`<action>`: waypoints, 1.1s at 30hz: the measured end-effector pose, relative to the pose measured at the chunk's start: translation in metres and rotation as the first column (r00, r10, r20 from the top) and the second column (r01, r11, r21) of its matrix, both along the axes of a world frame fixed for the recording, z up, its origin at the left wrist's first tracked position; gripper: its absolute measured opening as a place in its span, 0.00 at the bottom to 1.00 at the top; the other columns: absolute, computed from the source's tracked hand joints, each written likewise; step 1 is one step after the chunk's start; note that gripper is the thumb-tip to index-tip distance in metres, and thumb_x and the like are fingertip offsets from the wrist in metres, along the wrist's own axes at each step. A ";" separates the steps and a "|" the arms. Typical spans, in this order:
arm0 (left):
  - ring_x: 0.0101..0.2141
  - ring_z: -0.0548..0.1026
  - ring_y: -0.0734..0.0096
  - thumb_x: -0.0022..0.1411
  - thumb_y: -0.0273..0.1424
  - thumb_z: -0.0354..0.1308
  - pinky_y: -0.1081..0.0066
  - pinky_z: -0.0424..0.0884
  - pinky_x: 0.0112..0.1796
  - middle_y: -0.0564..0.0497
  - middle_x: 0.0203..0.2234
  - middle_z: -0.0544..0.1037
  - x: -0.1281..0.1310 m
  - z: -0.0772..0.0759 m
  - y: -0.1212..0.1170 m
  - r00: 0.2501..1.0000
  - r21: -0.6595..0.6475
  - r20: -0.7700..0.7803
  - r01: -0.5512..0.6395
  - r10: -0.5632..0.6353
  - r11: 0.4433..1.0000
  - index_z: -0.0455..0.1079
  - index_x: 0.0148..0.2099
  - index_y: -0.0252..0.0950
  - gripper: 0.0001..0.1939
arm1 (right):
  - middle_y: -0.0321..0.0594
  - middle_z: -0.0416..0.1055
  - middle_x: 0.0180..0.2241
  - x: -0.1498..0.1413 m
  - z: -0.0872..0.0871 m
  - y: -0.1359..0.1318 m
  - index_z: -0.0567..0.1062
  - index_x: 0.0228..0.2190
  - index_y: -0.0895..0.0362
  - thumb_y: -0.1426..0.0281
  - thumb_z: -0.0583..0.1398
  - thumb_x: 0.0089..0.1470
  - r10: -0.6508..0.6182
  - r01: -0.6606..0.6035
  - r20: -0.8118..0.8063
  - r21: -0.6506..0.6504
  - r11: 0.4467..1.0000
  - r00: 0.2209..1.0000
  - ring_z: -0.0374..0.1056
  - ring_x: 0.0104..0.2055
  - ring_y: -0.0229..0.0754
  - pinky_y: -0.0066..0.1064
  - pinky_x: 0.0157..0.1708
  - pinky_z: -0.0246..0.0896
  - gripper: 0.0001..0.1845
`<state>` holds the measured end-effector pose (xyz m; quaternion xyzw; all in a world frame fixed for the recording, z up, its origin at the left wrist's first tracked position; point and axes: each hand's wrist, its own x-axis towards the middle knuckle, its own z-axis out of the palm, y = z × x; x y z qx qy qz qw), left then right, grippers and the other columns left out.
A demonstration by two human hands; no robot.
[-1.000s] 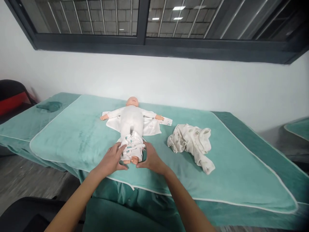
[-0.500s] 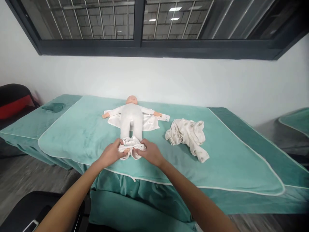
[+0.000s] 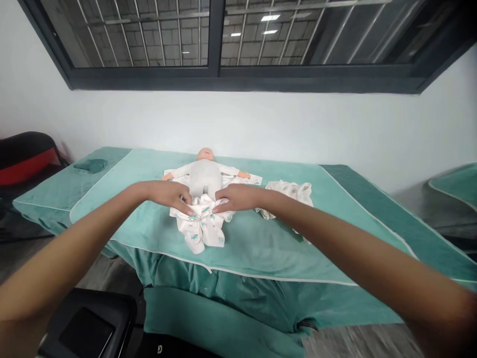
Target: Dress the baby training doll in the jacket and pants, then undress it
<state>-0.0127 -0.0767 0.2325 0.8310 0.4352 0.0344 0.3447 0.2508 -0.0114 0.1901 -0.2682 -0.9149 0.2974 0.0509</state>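
Observation:
A baby doll (image 3: 204, 171) with a white cloth body lies on its back, head toward the wall and arms stretched out. White baby pants (image 3: 203, 231) with a small green print lie bunched over its lower legs, their legs spread toward the front edge. My left hand (image 3: 169, 194) pinches the pants' upper edge on the left side. On the right side of that same edge, my right hand (image 3: 238, 196) is closed on the fabric. The doll's feet are hidden under the cloth. Beneath its arms lies a spread white printed shirt (image 3: 255, 179).
A crumpled whitish patterned garment (image 3: 292, 190) lies right of the doll, partly behind my right forearm. The green padded mat (image 3: 122, 199) covers the bed. A black chair (image 3: 26, 159) with red stands at the left; a dark phone-like slab (image 3: 86, 332) lies on a black seat below.
Both hands have moved from around the doll's feet up toward its knees. The pants, gathered at the feet half a second ago, now lie spread with their legs toward me.

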 end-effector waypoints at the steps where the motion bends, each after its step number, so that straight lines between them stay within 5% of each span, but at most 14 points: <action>1: 0.25 0.71 0.71 0.51 0.47 0.70 0.74 0.63 0.26 0.55 0.23 0.75 0.006 0.009 0.002 0.999 0.021 -0.046 0.019 -0.018 1.000 0.76 0.26 0.40 0.16 | 0.32 0.67 0.20 -0.004 0.010 -0.002 0.75 0.24 0.53 0.53 0.70 0.48 0.022 -0.023 0.008 0.041 0.999 1.000 0.59 0.24 0.38 0.29 0.26 0.47 0.18; 4: 0.23 0.67 0.73 0.54 0.44 0.68 0.74 0.59 0.26 0.56 0.21 0.70 0.021 0.032 0.003 0.999 0.077 -0.053 0.008 -0.004 0.997 0.74 0.26 0.39 0.15 | 0.30 0.67 0.23 -0.015 0.040 -0.013 0.75 0.26 0.53 0.62 0.71 0.47 0.094 -0.091 -0.049 0.067 0.994 0.994 0.60 0.25 0.36 0.28 0.27 0.48 0.12; 9: 0.24 0.67 0.75 0.53 0.40 0.69 0.73 0.61 0.29 0.56 0.23 0.69 0.025 0.069 -0.002 0.992 0.174 0.066 -0.119 0.109 0.978 0.75 0.31 0.37 0.12 | 0.27 0.61 0.25 -0.019 0.084 -0.023 0.71 0.27 0.55 0.61 0.72 0.46 0.114 -0.156 -0.259 -0.145 0.977 0.959 0.58 0.27 0.33 0.26 0.29 0.50 0.17; 14: 0.31 0.74 0.66 0.53 0.44 0.70 0.69 0.69 0.37 0.52 0.27 0.77 0.018 0.089 -0.011 0.997 -0.044 -0.006 -0.079 0.079 0.996 0.79 0.34 0.38 0.15 | 0.35 0.70 0.33 -0.011 0.114 -0.020 0.72 0.32 0.55 0.57 0.73 0.47 0.129 -0.232 -0.308 -0.323 0.918 0.942 0.66 0.35 0.37 0.29 0.33 0.59 0.20; 19: 0.37 0.79 0.59 0.49 0.41 0.73 0.61 0.73 0.45 0.48 0.28 0.81 0.021 0.085 -0.016 0.981 -0.229 0.163 -0.071 0.110 0.971 0.81 0.36 0.38 0.14 | 0.35 0.71 0.31 -0.012 0.128 -0.025 0.74 0.28 0.56 0.55 0.73 0.47 0.140 -0.167 -0.138 -0.215 0.962 0.981 0.66 0.32 0.37 0.29 0.31 0.59 0.20; 22: 0.38 0.79 0.56 0.47 0.38 0.73 0.59 0.74 0.45 0.48 0.27 0.81 0.020 0.081 -0.008 0.963 -0.191 0.213 -0.126 0.166 0.973 0.81 0.36 0.38 0.14 | 0.36 0.73 0.32 -0.013 0.130 -0.018 0.78 0.29 0.56 0.53 0.73 0.47 0.123 -0.121 0.022 -0.051 0.991 0.992 0.69 0.34 0.40 0.31 0.33 0.62 0.20; 27: 0.37 0.80 0.56 0.49 0.37 0.71 0.61 0.75 0.42 0.49 0.27 0.80 -0.006 0.070 0.020 0.931 -0.054 0.069 -0.357 0.360 0.933 0.79 0.31 0.39 0.09 | 0.40 0.77 0.40 0.002 0.118 0.022 0.82 0.33 0.54 0.51 0.75 0.41 0.024 -0.037 0.089 0.150 0.988 0.996 0.73 0.46 0.50 0.38 0.44 0.68 0.23; 30: 0.36 0.80 0.55 0.51 0.41 0.71 0.59 0.76 0.41 0.46 0.29 0.80 -0.017 0.055 0.031 0.838 0.007 0.168 -0.528 0.520 0.849 0.77 0.30 0.36 0.13 | 0.43 0.79 0.40 0.010 0.104 0.036 0.82 0.35 0.54 0.49 0.71 0.48 -0.040 0.046 0.097 -0.058 0.997 0.995 0.74 0.45 0.50 0.40 0.45 0.71 0.22; 33: 0.38 0.80 0.56 0.58 0.47 0.67 0.56 0.76 0.42 0.43 0.35 0.80 -0.008 0.036 0.030 0.689 -0.016 0.473 -0.616 0.549 0.788 0.76 0.38 0.35 0.18 | 0.45 0.79 0.43 -0.008 0.081 0.035 0.80 0.38 0.55 0.50 0.68 0.54 -0.082 0.045 -0.082 -0.376 0.926 0.993 0.75 0.45 0.48 0.40 0.45 0.73 0.22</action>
